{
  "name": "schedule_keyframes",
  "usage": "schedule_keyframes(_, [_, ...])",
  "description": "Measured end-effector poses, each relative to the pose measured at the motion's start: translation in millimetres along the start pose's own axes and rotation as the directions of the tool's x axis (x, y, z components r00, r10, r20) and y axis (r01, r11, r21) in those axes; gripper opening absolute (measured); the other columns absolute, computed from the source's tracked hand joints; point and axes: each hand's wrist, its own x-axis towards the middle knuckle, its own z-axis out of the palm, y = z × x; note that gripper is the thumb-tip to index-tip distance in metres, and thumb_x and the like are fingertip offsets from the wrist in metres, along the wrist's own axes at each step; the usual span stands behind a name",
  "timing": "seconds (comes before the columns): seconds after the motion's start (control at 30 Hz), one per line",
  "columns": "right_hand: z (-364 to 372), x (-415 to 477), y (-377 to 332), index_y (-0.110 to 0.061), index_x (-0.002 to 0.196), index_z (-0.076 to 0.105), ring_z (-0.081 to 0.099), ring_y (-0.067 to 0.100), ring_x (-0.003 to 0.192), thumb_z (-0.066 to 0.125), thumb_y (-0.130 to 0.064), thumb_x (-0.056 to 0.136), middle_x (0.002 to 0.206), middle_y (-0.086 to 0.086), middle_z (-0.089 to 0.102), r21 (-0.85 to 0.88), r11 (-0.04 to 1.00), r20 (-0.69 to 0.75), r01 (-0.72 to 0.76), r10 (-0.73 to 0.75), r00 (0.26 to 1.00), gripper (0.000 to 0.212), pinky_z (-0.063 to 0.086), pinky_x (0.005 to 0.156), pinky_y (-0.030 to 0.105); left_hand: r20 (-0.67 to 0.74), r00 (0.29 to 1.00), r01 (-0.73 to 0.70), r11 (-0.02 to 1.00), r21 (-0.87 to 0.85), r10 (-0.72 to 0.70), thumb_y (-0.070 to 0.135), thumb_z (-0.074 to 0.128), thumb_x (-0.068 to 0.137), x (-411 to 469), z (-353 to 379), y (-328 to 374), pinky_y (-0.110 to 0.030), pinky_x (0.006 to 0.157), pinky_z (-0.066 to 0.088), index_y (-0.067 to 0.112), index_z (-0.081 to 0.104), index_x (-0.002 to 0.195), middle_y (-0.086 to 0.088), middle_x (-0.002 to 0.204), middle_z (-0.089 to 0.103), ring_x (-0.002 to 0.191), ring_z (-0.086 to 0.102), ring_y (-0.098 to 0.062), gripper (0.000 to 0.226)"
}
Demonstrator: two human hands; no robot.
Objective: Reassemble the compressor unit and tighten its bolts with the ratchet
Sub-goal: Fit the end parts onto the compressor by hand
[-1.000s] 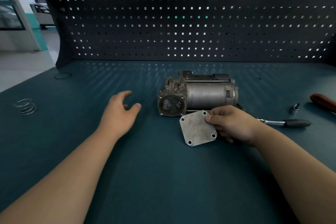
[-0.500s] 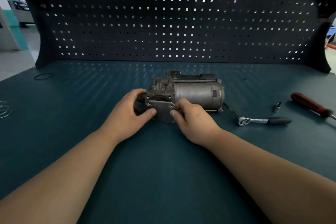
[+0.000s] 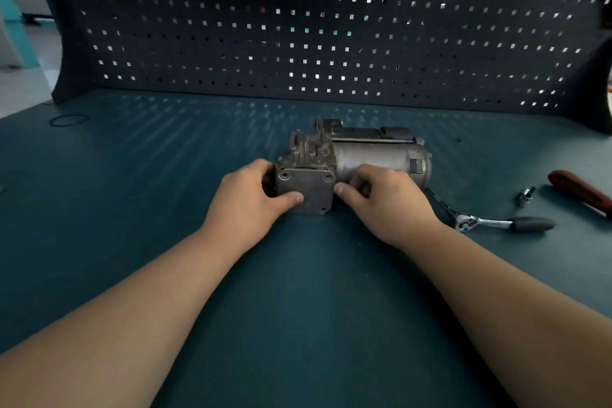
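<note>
1. Two hands meet at the near end of the compressor [image 3: 374, 159], which lies on its side at the middle of the bench [image 3: 298, 308] with its cylindrical body pointing right.
2. A square cover plate [image 3: 306, 187] sits flat against the compressor's near face, with holes showing at its corners.
3. The left hand [image 3: 246, 199] pinches the cover plate. Its thumb presses on the plate's lower left face and its fingers curl round the left side of the housing.
4. The right hand [image 3: 385, 199] grips the compressor. Its fingers curl against the cylinder and its thumb tip touches the plate's right edge.
5. The ratchet [image 3: 496, 223] lies on the bench just right of the right wrist, with its dark handle pointing right and a long extension running back towards the compressor.
6. Beyond it lies a small metal piece, probably a socket [image 3: 525, 195], though it is too small to be sure.
7. A red-handled tool [image 3: 576, 189] lies near the right edge.
8. A thin black ring [image 3: 69, 119] rests far left, near the foot of the perforated back panel [image 3: 331, 26].
</note>
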Motion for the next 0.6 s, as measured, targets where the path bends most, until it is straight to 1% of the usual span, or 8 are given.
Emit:
schedule_keyframes(0.07, [0, 0, 2, -0.031, 0.065, 0.047, 0.045, 0.003, 0.054, 0.061, -0.050, 0.085, 0.056, -0.011, 0.048, 0.053, 0.999, 0.015, 0.005, -0.005, 1.000, 0.031, 0.029, 0.047, 0.025, -0.007, 1.000, 0.001, 1.000, 0.004, -0.001, 0.042, 0.083, 0.067, -1, 5, 5, -0.007, 0.061, 0.040, 0.032, 0.060, 0.095, 0.024, 0.081, 0.060, 0.076, 0.057, 0.010, 0.038])
schedule_keyframes(0.2, [-10, 6, 12, -0.032, 0.065, 0.046, 0.046, 0.001, 0.053, 0.063, -0.047, 0.085, 0.056, -0.012, 0.048, 0.031, 0.999, 0.019, 0.027, -0.028, 0.999, 0.031, 0.028, 0.046, 0.021, -0.006, 1.000, -0.020, 0.999, 0.026, 0.021, 0.045, 0.082, 0.067, 1, 20, 18, -0.020, 0.067, 0.050, 0.030, 0.060, 0.092, 0.016, 0.085, 0.065, 0.078, 0.061, 0.000, 0.037])
schedule_keyframes(0.27, [-14, 9, 23, -0.031, 0.065, 0.049, 0.048, 0.000, 0.054, 0.065, -0.047, 0.085, 0.057, -0.012, 0.051, 0.051, 0.999, -0.016, -0.017, 0.018, 1.000, 0.030, 0.030, 0.046, 0.019, -0.003, 1.000, -0.016, 1.000, 0.025, 0.016, 0.044, 0.082, 0.067, 7, 29, 24, -0.019, 0.065, 0.049, 0.029, 0.060, 0.093, 0.017, 0.084, 0.064, 0.077, 0.061, 0.000, 0.037])
schedule_keyframes(0.33, [-14, 11, 34, -0.029, 0.066, 0.052, 0.049, 0.001, 0.055, 0.066, -0.046, 0.085, 0.060, -0.010, 0.055, 0.132, 0.988, -0.069, -0.085, 0.094, 0.993, 0.029, 0.035, 0.048, 0.022, -0.002, 1.000, -0.011, 1.000, -0.008, 0.011, 0.043, 0.081, 0.069, 12, 39, 27, -0.016, 0.064, 0.047, 0.029, 0.061, 0.096, 0.019, 0.084, 0.064, 0.078, 0.061, 0.001, 0.037])
schedule_keyframes(0.4, [-11, 13, 40, -0.027, 0.067, 0.054, 0.050, 0.003, 0.057, 0.066, -0.044, 0.085, 0.061, -0.009, 0.057, 0.184, 0.977, -0.094, -0.112, 0.131, 0.987, 0.028, 0.040, 0.052, 0.025, 0.005, 1.000, -0.007, 1.000, -0.028, 0.007, 0.042, 0.079, 0.071, 14, 45, 29, -0.021, 0.071, 0.050, 0.029, 0.062, 0.102, 0.017, 0.092, 0.066, 0.085, 0.062, -0.004, 0.038])
schedule_keyframes(0.47, [-8, 15, 42, -0.028, 0.065, 0.053, 0.052, 0.004, 0.058, 0.066, -0.042, 0.085, 0.059, -0.009, 0.057, 0.202, 0.975, -0.114, -0.095, 0.119, 0.986, 0.027, 0.041, 0.053, 0.025, 0.013, 1.000, -0.007, 1.000, -0.017, 0.007, 0.044, 0.078, 0.072, 16, 48, 29, -0.027, 0.077, 0.052, 0.031, 0.061, 0.105, 0.015, 0.097, 0.067, 0.088, 0.062, -0.005, 0.039])
schedule_keyframes(0.53, [-5, 16, 41, -0.028, 0.066, 0.054, 0.054, 0.004, 0.063, 0.066, -0.039, 0.086, 0.059, -0.009, 0.057, 0.216, 0.973, -0.122, -0.075, 0.103, 0.987, 0.026, 0.040, 0.052, 0.022, 0.018, 1.000, -0.002, 1.000, -0.020, 0.002, 0.046, 0.076, 0.073, 16, 47, 27, -0.027, 0.076, 0.052, 0.033, 0.060, 0.104, 0.016, 0.097, 0.067, 0.088, 0.062, -0.003, 0.037])
schedule_keyframes(0.6, [-5, 15, 39, -0.025, 0.069, 0.059, 0.054, 0.005, 0.064, 0.066, -0.036, 0.087, 0.060, -0.008, 0.059, 0.219, 0.974, -0.123, -0.057, 0.085, 0.989, 0.022, 0.041, 0.054, 0.022, 0.020, 1.000, -0.005, 1.000, -0.021, 0.006, 0.048, 0.074, 0.074, 16, 46, 27, -0.025, 0.074, 0.051, 0.034, 0.059, 0.102, 0.017, 0.095, 0.066, 0.087, 0.062, -0.002, 0.035])
